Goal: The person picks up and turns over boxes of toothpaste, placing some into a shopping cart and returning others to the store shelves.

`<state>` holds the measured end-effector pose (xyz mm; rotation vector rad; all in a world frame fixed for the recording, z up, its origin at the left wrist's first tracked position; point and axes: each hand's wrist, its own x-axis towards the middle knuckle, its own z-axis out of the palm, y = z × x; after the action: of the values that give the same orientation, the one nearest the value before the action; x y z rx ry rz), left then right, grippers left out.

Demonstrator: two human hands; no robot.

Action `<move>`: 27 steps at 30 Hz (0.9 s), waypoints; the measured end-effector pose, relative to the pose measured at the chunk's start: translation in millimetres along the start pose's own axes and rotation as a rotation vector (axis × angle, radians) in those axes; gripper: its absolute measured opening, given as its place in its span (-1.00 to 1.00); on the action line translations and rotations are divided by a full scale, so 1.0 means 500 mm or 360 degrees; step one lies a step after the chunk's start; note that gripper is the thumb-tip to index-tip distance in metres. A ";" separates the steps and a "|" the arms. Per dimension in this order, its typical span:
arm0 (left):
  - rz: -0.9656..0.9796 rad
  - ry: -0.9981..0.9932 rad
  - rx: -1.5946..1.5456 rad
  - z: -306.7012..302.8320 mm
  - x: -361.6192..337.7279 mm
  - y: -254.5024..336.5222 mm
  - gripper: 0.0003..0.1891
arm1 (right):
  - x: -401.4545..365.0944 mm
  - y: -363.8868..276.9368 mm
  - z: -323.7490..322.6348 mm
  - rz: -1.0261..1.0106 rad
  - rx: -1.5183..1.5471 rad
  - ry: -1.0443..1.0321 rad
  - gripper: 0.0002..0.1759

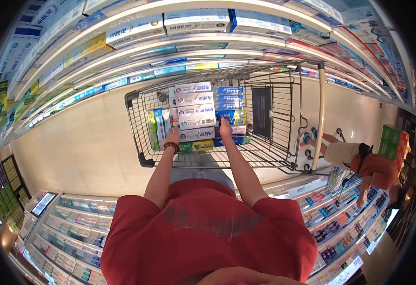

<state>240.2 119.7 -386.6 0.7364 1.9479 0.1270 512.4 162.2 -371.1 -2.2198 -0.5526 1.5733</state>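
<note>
Several white boxes (196, 111) with dark lettering lie stacked in a wire shopping cart (277, 137). My left hand (172, 136), with a bracelet at the wrist, is against the left end of the white stack, its fingers partly hidden by the boxes. On the stack's right side is my right hand (225, 128), thumb up, beside blue boxes (229, 99). Between the two hands the white boxes are gripped at their ends. Green and yellow boxes (196, 145) lie along the cart's near side, and more coloured packs (159, 128) stand at its left end.
Shelves of boxed goods (196, 21) run along the far side of the cart. Lower shelves (82, 230) stand behind me on both sides. At the right, another person (376, 168) in an orange top is near a second cart (338, 183).
</note>
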 end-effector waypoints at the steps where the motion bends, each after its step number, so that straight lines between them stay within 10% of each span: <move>1: -0.0067 0.0006 0.0222 -0.035 -0.054 0.037 -0.31 | 0.026 0.029 0.000 -0.0120 0.0067 0.0057 -0.30; 9: 0.0849 -0.0015 0.0851 -0.157 -0.259 -0.012 -0.62 | -0.099 -0.331 -0.192 -0.1138 0.0433 0.0207 -0.70; 27: 0.0762 0.0671 0.1159 -0.067 -0.367 -0.165 -0.30 | -0.329 -0.786 -0.405 -0.2325 -0.0132 0.0630 -0.75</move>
<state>231.9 -39.2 -259.4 1.7718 2.1793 -0.1658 613.0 401.4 22.8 -1.3219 -1.5711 0.3274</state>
